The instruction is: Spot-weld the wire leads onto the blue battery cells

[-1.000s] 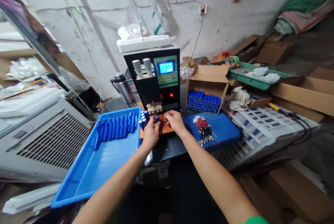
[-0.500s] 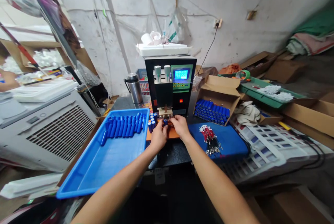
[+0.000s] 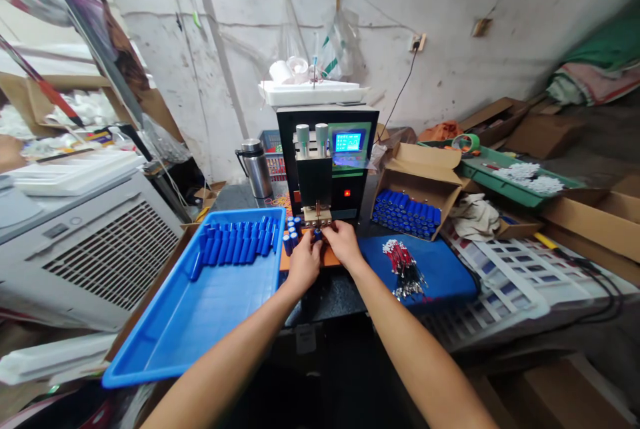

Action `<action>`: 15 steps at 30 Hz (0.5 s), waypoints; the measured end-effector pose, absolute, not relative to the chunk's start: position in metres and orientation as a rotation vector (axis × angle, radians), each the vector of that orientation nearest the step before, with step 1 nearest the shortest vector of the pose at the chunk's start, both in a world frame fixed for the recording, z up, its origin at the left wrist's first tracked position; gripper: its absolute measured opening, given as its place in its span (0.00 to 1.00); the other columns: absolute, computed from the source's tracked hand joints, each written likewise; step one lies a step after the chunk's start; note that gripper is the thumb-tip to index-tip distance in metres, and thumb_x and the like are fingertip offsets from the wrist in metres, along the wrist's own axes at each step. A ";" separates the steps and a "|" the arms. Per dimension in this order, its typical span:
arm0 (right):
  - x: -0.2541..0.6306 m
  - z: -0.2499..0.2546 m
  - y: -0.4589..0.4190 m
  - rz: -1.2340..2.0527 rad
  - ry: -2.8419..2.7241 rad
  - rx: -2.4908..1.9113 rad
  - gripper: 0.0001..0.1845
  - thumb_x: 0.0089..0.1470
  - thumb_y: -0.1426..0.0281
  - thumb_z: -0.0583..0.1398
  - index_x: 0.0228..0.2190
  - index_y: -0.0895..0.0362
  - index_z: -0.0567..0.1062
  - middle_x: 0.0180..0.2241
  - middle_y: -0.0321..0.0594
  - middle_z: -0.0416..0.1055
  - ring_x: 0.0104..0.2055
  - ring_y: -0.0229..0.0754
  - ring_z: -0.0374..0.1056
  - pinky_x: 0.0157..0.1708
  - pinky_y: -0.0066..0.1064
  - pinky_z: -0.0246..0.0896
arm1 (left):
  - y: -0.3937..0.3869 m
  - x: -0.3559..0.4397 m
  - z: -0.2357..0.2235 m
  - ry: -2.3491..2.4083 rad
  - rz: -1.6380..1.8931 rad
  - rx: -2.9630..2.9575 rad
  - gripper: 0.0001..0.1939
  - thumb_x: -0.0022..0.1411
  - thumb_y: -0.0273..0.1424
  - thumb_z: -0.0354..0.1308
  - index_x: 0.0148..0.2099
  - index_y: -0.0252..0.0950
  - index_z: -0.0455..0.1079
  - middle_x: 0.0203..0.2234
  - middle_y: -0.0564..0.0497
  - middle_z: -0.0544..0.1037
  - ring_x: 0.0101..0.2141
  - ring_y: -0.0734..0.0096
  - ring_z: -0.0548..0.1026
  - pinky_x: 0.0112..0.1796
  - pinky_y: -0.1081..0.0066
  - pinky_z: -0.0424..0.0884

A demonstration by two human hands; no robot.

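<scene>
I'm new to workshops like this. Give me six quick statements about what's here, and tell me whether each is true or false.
1. The left hand has its fingers at a blue cylinder in front of the black machine. True.
2. The blue tray is to the right of the machine. False: it is to the left.
3. The machine's screen is lit. True.
4. The metal flask lies on its side. False: it stands upright.
5. A bundle of red and black wires lies on a blue surface. True.
6. The open cardboard box beside the machine holds white pieces. False: it holds blue cylinders.
</scene>
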State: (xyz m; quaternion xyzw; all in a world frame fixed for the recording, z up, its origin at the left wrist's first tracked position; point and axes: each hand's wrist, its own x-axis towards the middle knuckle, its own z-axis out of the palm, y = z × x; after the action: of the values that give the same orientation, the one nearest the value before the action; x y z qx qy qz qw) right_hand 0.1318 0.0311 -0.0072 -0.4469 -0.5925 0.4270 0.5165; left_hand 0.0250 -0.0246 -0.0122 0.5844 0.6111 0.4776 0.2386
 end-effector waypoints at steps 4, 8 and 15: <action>0.133 -0.001 0.028 0.981 -1.467 -1.105 0.09 0.45 0.65 0.58 0.20 0.56 0.72 0.21 0.35 0.72 0.26 0.40 0.66 0.26 0.28 0.55 | -0.024 0.025 -0.012 1.646 1.299 1.625 0.15 0.64 0.31 0.49 0.52 0.37 0.67 0.42 0.46 0.79 0.41 0.64 0.77 0.45 0.64 0.71; 0.133 0.002 0.027 0.982 -1.468 -1.123 0.09 0.46 0.66 0.58 0.20 0.57 0.72 0.21 0.35 0.72 0.26 0.40 0.66 0.26 0.28 0.55 | -0.024 0.024 -0.013 1.624 1.317 1.618 0.16 0.64 0.31 0.50 0.52 0.37 0.67 0.42 0.45 0.79 0.42 0.64 0.77 0.44 0.65 0.71; 0.134 -0.002 0.029 0.977 -1.488 -1.132 0.10 0.46 0.65 0.59 0.20 0.57 0.73 0.21 0.35 0.72 0.26 0.41 0.66 0.26 0.27 0.56 | -0.026 0.025 -0.012 1.640 1.341 1.591 0.14 0.63 0.31 0.52 0.51 0.38 0.69 0.38 0.47 0.80 0.37 0.66 0.78 0.42 0.66 0.72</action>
State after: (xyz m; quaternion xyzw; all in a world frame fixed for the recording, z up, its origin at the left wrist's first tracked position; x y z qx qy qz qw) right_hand 0.1338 0.0285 -0.0023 -0.4666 -0.6136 0.4030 0.4934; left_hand 0.0253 -0.0259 -0.0123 0.5825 0.6003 0.4910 0.2435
